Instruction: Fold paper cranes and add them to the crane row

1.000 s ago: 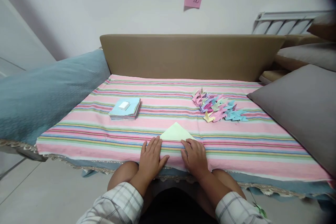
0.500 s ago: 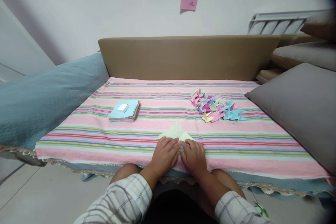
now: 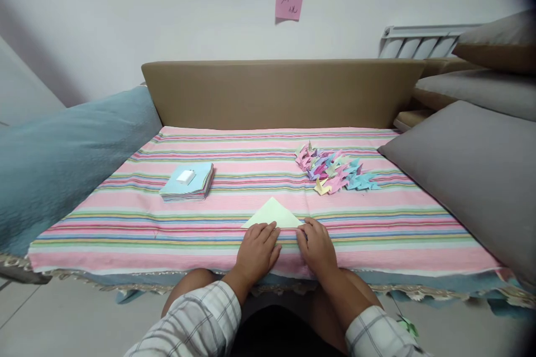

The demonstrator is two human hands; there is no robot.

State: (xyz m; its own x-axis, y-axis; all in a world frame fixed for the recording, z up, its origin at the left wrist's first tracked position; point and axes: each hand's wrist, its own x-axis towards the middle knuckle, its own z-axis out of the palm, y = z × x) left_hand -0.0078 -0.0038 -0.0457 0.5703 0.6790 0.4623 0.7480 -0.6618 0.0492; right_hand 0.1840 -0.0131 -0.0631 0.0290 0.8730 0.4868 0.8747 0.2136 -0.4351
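Observation:
A pale green sheet of paper (image 3: 272, 213), folded into a triangle, lies on the striped cloth in front of me with its point away from me. My left hand (image 3: 256, 251) rests palm down on its near edge, the fingers stretched out flat over the paper. At the triangle's right corner is my right hand (image 3: 317, 245), its fingers bent and close together with the thumb by the forefinger, touching that corner. Beyond it, several folded paper cranes (image 3: 335, 170) in pink, purple, blue, green and yellow lie in a cluster.
A stack of coloured paper (image 3: 186, 183) sits to the left with a small white block (image 3: 186, 177) on top. The striped cloth (image 3: 251, 150) covers the seat. Grey cushions (image 3: 464, 173) stand on the right, a blue-covered armrest (image 3: 84, 145) on the left, a brown backrest (image 3: 272, 95) behind.
My hands were together at the middle of the paper's near edge. The right has slid to the right corner, the left slightly left, uncovering more paper. The view has shifted a little.

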